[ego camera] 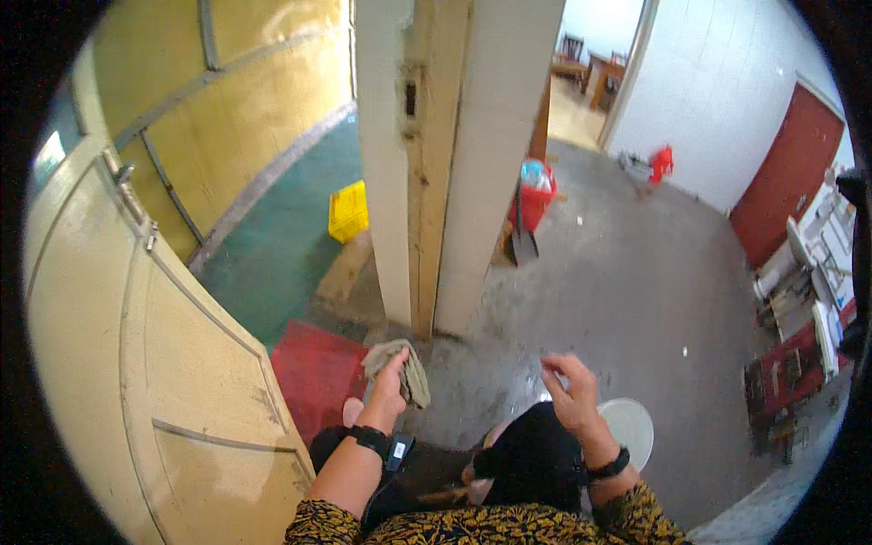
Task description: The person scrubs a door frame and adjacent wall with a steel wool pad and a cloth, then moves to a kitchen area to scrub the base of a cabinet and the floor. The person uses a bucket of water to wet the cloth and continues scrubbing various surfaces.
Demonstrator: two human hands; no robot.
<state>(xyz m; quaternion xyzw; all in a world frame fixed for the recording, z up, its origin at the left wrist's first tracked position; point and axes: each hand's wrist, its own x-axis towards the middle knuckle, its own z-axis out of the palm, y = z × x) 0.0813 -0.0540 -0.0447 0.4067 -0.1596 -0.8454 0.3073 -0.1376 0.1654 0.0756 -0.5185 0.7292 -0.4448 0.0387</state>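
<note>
A folded grey-beige cloth [417, 381] is gripped in my left hand [390, 390], above the edge of a red mat [317, 368] and close to the foot of a door frame [426, 272]. My right hand [572, 392] is raised over the grey floor with its fingers bent; nothing shows in it. Beside the right wrist, lower down, is a round whitish lid or basin [628, 432], partly hidden by the forearm. Each wrist has a black band.
A cream door [191, 340] stands open at left. Beyond the frame are a yellow crate [349, 212], a red bucket [538, 201] and a dustpan [524, 246]. Cluttered items, including a white board [826, 337], line the right side near a dark red door [787, 177].
</note>
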